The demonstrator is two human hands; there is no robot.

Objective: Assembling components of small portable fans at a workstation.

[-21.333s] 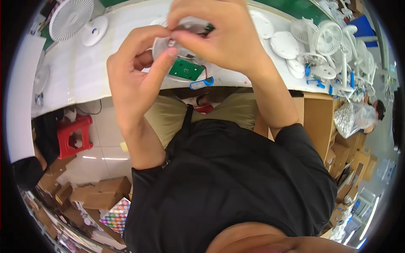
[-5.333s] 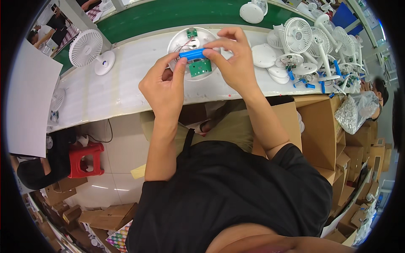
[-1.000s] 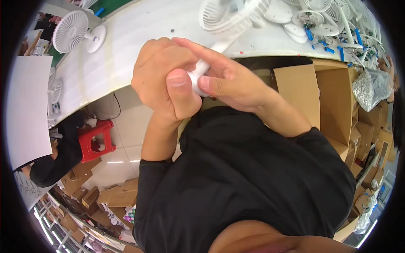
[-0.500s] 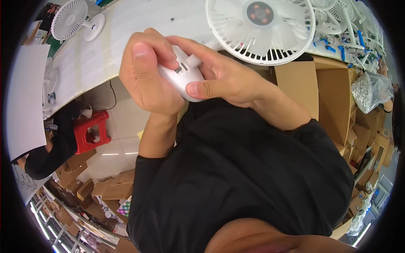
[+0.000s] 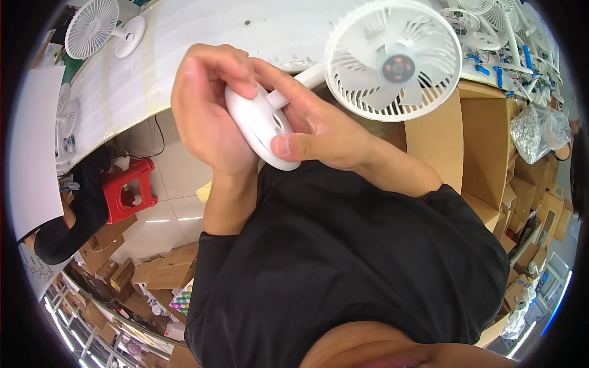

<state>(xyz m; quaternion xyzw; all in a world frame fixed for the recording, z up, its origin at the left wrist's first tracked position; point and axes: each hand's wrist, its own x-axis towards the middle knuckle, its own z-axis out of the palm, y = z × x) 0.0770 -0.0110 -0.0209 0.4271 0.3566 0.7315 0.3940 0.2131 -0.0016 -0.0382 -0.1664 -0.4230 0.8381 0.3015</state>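
I hold a white desk fan (image 5: 392, 61) sideways over the front edge of the worktable. Its round head, with clear blades behind a ribbed guard, lies to the right and a stem runs left to the oval base (image 5: 248, 122). Around the base's left side curls my left hand (image 5: 205, 110), slightly blurred, with the fingertips at the upper rim. My right hand (image 5: 325, 122) grips the other side, its thumb pressed on the lower end near a small dark opening, the other fingers by the stem. Part of the base is hidden by my hands.
On the white worktable (image 5: 184, 55), another white fan (image 5: 92, 27) stands at far left. Fan parts and blue pieces (image 5: 485, 67) crowd the right end. Below are an open carton (image 5: 485, 153), a bag of small parts (image 5: 534, 132) and a red stool (image 5: 132, 190), near another person's dark sleeve (image 5: 86, 214).
The fan has turned in my hands: its head is lower and further right, and the slots on the base have rolled out of sight. My left fingertips have left those slots.
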